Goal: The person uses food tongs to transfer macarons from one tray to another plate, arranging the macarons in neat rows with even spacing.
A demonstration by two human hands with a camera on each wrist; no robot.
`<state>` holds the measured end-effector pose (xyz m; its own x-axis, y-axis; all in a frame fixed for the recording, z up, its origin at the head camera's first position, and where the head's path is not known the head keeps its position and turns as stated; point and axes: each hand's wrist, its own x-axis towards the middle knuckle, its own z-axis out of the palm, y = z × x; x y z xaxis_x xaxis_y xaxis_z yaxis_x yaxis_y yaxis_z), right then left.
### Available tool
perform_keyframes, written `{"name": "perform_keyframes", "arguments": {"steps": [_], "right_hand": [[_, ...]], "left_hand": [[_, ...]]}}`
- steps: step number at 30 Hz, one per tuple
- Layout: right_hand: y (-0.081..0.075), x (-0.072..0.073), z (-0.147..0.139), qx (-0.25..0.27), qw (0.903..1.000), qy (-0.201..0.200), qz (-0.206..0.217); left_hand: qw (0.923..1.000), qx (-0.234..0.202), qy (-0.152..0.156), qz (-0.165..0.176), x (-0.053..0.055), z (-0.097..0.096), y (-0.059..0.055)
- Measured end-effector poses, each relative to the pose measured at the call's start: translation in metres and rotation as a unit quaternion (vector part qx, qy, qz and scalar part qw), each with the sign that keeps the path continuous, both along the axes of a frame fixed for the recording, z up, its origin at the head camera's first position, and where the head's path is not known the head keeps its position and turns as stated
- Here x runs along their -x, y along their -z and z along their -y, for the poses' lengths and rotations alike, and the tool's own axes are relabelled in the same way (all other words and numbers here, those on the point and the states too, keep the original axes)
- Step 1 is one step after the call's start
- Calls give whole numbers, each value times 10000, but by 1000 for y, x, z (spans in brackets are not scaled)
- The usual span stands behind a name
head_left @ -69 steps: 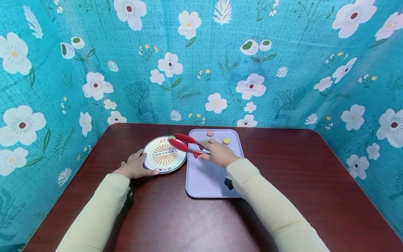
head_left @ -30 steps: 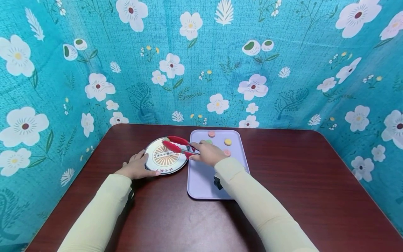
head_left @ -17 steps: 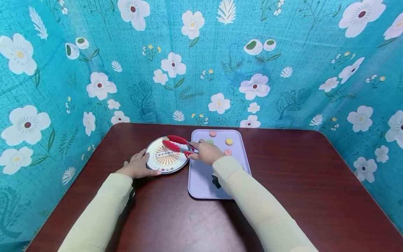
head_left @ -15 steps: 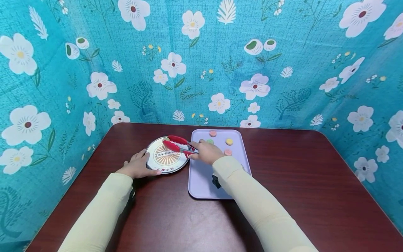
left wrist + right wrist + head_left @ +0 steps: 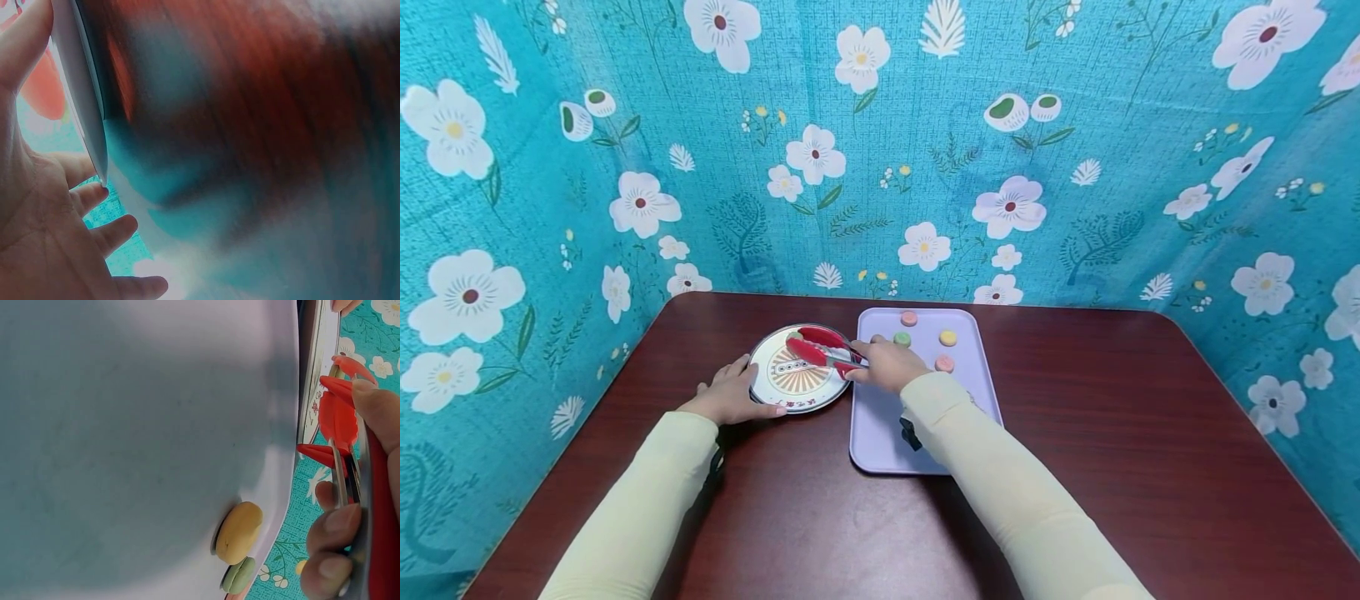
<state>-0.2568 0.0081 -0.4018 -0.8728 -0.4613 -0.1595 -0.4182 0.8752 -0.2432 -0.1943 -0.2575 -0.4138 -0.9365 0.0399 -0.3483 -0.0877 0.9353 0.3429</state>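
Note:
My right hand point(image 5: 891, 364) grips red-tipped metal tongs point(image 5: 811, 348), which reach over the left side of the purple tray. At their tips is a green macaron point(image 5: 794, 337), over the far part of a round patterned plate point(image 5: 797, 400). In the right wrist view only a sliver of that macaron point(image 5: 335, 370) shows between the red tips. My left hand point(image 5: 727, 396) touches the plate's left rim, thumb along the near edge. The left wrist view shows that hand's fingers point(image 5: 119, 232) spread and fairly straight beside the plate's edge point(image 5: 84, 119).
The purple tray point(image 5: 880, 442) lies right of the plate. On it sit a pink macaron point(image 5: 909, 318), a green macaron point(image 5: 902, 339), a yellow macaron point(image 5: 948, 337) and another pink macaron point(image 5: 944, 363). A floral cloth point(image 5: 850, 225) hangs behind the dark wooden table point(image 5: 1097, 400).
The tongs have moved left and lower over the plate, carrying the green macaron. The right hand's shift has uncovered the near pink macaron and more of the tray's green one. The left hand stays at the rim.

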Motion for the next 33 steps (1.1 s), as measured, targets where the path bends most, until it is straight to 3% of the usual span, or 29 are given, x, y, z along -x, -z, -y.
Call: {"name": "perform_keyframes", "arguments": {"steps": [18, 33], "right_hand": [[-10, -3, 15, -322, 9993, -146, -140], [-9, -3, 19, -369, 9993, -60, -3]], "left_hand": [[10000, 47, -8, -2, 0, 1, 1], [9999, 42, -90, 37, 1, 1, 2]]}}
